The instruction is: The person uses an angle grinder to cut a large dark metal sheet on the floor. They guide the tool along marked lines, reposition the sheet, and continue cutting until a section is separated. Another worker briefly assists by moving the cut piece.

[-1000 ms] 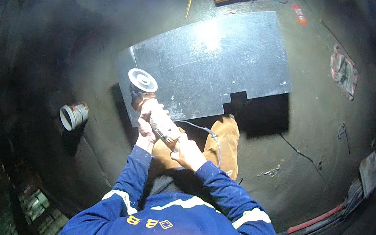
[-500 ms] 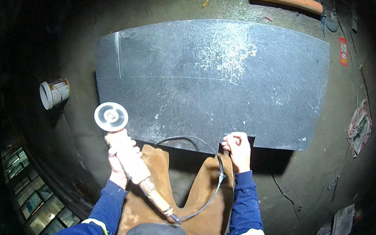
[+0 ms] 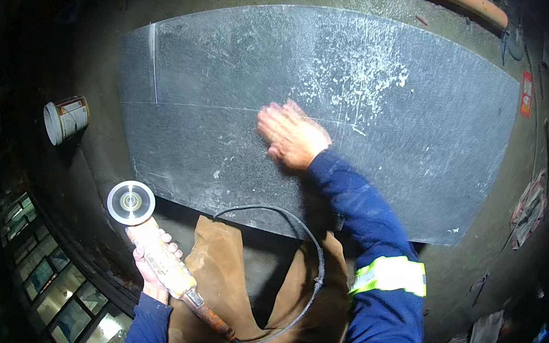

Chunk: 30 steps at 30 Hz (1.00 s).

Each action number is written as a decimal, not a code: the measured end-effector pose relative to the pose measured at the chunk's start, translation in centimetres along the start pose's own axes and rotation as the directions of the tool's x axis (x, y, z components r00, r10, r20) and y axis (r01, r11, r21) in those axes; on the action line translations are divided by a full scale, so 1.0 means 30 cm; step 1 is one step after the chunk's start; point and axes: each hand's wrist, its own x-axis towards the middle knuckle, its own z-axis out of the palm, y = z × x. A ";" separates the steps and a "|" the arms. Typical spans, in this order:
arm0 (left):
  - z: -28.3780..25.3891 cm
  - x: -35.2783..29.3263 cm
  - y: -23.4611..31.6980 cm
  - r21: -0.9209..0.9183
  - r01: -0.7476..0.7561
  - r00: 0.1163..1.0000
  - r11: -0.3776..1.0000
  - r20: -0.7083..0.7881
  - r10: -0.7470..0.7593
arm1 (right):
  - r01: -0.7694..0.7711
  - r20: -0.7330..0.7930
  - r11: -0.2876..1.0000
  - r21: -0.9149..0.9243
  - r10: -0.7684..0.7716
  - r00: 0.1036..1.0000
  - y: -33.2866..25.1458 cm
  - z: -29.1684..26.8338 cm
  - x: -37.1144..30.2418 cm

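Observation:
A large dark grey slab (image 3: 221,157) with a curved far edge lies in front of me. Thin pale lines cross it, and white scuffs mark its far middle. My right hand (image 3: 293,134) reaches over the middle of the slab, palm down, with fingers stretched out and slightly blurred; it holds nothing. Whether it touches the surface is hard to tell. In my left hand (image 3: 151,273) is an angle grinder (image 3: 168,265), gripped round its body beside the slab's near left corner. The grinder's round disc (image 3: 131,202) points away from me. Its black cable (image 3: 320,275) loops across my lap.
A white bucket (image 3: 66,120) lies tipped on the floor at the left. At the far right are an orange pipe (image 3: 463,1) and a red strip (image 3: 527,94). A crumpled cloth (image 3: 528,212) and a flat grey board (image 3: 484,336) lie on the right.
My right hand has left the slab's near edge, swung forward and left over its middle, and opened out flat. The left hand and grinder sit slightly lower and further left.

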 end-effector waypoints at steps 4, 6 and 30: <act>0.010 -0.019 -0.008 0.013 -0.009 1.000 1.000 -0.024 0.009 | -0.965 -0.464 0.187 -0.182 0.849 0.252 0.613 -0.489 -0.393; 0.010 -0.008 -0.021 -0.027 0.043 0.999 0.999 0.008 -0.042 | -0.896 -0.492 -0.443 -0.015 0.783 -0.379 0.893 -0.675 -0.803; 0.075 -0.020 -0.063 -0.083 0.115 0.990 0.990 0.089 -0.107 | -0.912 -0.654 0.101 -0.397 0.666 0.359 0.649 -0.491 -0.581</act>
